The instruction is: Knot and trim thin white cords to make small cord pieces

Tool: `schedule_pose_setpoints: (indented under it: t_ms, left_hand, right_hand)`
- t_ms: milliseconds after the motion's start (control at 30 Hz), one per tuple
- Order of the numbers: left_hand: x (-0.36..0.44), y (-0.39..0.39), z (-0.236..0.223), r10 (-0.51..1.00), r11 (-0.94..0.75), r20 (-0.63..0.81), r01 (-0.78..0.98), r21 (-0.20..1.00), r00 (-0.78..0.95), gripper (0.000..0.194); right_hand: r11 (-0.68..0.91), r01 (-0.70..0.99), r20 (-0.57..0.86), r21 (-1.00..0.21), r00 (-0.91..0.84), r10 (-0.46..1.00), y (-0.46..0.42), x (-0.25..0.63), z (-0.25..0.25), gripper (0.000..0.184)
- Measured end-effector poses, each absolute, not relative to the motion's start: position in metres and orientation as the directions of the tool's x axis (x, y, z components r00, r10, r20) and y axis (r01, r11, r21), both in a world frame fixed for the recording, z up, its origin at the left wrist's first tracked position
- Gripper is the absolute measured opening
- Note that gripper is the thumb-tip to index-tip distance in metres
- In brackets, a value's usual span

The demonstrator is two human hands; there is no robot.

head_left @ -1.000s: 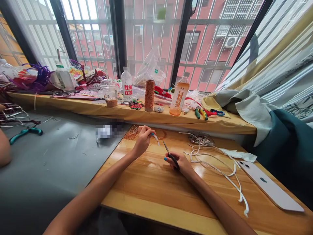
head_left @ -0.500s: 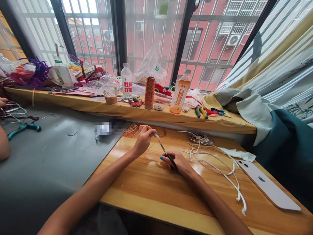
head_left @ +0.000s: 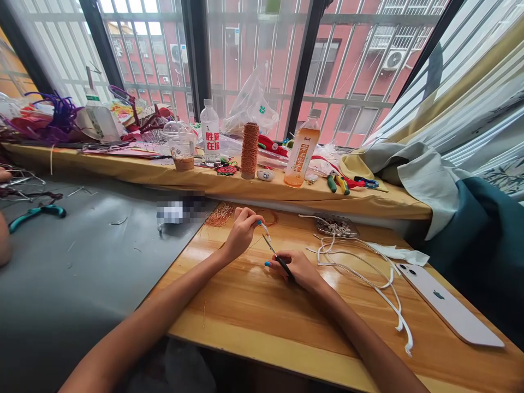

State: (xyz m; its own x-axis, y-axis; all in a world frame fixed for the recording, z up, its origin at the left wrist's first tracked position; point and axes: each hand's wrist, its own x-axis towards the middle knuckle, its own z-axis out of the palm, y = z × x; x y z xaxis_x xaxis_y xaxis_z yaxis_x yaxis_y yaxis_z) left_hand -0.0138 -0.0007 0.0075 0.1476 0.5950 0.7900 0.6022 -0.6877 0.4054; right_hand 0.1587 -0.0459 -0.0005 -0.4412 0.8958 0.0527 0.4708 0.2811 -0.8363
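Between the thumb and fingers of my left hand (head_left: 242,232) is pinched a short white strip (head_left: 266,231), its free end hanging to the right. My right hand (head_left: 297,267) is closed round the black handles of a pair of scissors (head_left: 282,263). The blades point up and left, their tips just below the strip's free end. Several long white cords (head_left: 360,273) lie loosely on the wooden board (head_left: 245,311), right of my right hand. Thin copper-coloured wire (head_left: 220,216) lies tangled behind my left hand.
A phone (head_left: 446,303) and a crumpled white tissue (head_left: 403,254) lie at the right. Behind is a clear tray of small pieces (head_left: 335,225). The sill holds a wire spool (head_left: 249,150), bottles (head_left: 302,153) and pliers (head_left: 338,183). Another person's arm (head_left: 3,234) shows at far left.
The scissors have moved slightly down and left, their tips now apart from the strip they overlapped before. The strip hangs lower from my left hand, which holds about the same place.
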Motion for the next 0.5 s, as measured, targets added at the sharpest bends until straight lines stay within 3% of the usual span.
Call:
schedule_pose_setpoints:
  t_ms: [300, 400, 500]
  left_hand:
    - [-0.019, 0.003, 0.011, 0.667, -0.609, 0.743, 0.614, 0.502, 0.054, 0.019]
    - [-0.025, 0.008, 0.013, 0.727, -0.556, 0.686, 0.556, 0.617, -0.034, 0.017]
    - [-0.033, 0.017, 0.015, 0.817, -0.484, 0.554, 0.332, 0.810, -0.161, 0.016]
  right_hand:
    - [0.451, 0.598, 0.199, -0.662, -0.441, 0.875, -0.050, 0.156, -0.002, 0.038]
    - [0.455, 0.743, 0.265, -0.491, -0.370, 0.890, -0.045, 0.165, -0.002, 0.038]
    - [0.394, 0.844, 0.297, -0.363, -0.296, 0.908, -0.033, 0.186, -0.003, 0.055]
